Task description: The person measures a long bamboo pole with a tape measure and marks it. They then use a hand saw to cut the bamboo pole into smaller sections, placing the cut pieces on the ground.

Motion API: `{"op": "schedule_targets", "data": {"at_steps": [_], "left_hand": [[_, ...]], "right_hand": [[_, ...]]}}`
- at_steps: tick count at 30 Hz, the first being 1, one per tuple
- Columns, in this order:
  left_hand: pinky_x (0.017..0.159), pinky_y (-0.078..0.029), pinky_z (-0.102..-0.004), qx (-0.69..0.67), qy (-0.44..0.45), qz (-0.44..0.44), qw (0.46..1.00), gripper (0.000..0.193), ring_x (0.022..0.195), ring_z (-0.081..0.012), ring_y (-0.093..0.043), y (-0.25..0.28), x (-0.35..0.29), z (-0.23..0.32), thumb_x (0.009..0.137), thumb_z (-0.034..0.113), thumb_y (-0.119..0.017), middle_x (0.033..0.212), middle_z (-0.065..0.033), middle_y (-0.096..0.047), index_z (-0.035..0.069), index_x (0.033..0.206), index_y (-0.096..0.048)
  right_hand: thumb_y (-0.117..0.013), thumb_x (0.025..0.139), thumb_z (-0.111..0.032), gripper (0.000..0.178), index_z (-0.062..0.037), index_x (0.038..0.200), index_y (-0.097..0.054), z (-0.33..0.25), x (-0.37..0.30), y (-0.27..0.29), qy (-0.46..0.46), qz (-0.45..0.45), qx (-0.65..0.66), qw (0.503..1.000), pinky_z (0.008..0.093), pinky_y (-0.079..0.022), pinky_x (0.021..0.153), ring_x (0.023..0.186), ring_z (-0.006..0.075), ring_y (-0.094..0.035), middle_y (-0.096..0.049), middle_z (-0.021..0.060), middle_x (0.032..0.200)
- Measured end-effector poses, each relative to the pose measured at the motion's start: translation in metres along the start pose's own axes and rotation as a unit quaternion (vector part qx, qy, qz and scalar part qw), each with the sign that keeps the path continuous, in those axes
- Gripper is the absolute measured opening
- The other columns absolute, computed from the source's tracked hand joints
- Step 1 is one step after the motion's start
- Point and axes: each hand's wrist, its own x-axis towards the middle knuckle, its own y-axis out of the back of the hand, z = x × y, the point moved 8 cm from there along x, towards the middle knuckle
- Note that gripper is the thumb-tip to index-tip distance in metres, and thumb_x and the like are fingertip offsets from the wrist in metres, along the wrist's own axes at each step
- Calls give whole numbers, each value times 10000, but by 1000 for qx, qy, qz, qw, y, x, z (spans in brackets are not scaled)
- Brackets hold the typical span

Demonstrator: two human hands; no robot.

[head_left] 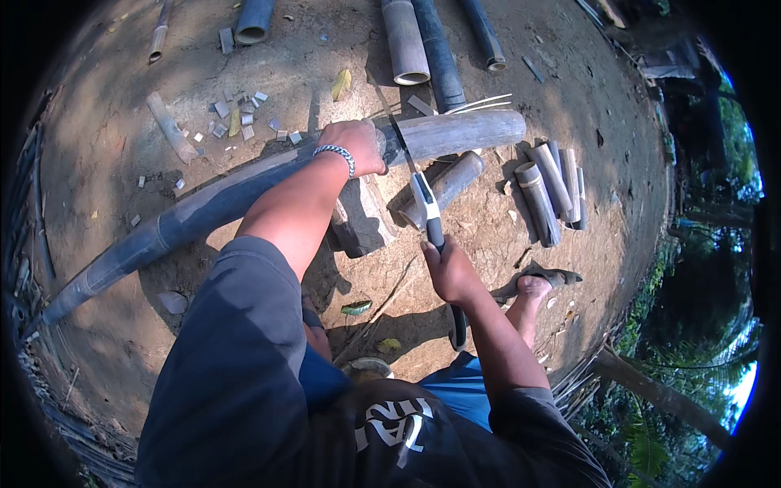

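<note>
A long grey bamboo pole (464,132) slants from the far left ground up to the right of the middle. My left hand (355,146), with a chain bracelet at the wrist, is closed over the pole and presses on it. Just right of that hand, the thin blade of a handsaw (425,198) crosses the pole; how deep it sits there I cannot tell. My right hand (452,270) grips the saw's dark handle, nearer to my body. Beneath the pole are a wood block (362,218) and a short bamboo length (452,185).
Several cut bamboo sections (538,203) lie together at the right. Small square offcuts (221,108) are scattered left of the pole's middle. More bamboo tubes (405,49) point in from the far side. My bare foot (533,289) is at the near right, beside dry leaves and sticks.
</note>
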Motion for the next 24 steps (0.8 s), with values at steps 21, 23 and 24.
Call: {"op": "schedule_targets", "data": {"at_steps": [21,23,24], "left_hand": [[893,-575,-400,2,0,48,999,612,1013,-328,-720,-3,-10,-12,655,401,-814,1070,-214,-734,-5,1098,-696],[892,-576,-400,3,-14,52,999,605,1014,-326,-720,-8,-6,-6,650,410,-818,1072,-208,-735,-1,1080,-709],[891,-576,-401,0,-8,53,999,598,1014,-325,-720,-8,-11,-8,647,408,-820,1070,-206,-736,0,1071,-713]], "right_hand": [[-575,997,-459,524,41,1153,-570,-30,55,-17,-42,-63,124,989,374,-535,615,634,203,-676,-641,138,728],[-592,985,-431,523,47,1193,-547,-11,71,-23,-28,-58,154,986,372,-536,620,647,202,-681,-648,131,736],[-601,979,-417,526,49,1212,-535,-7,82,-29,-17,-61,165,984,371,-537,622,653,202,-683,-651,127,740]]}}
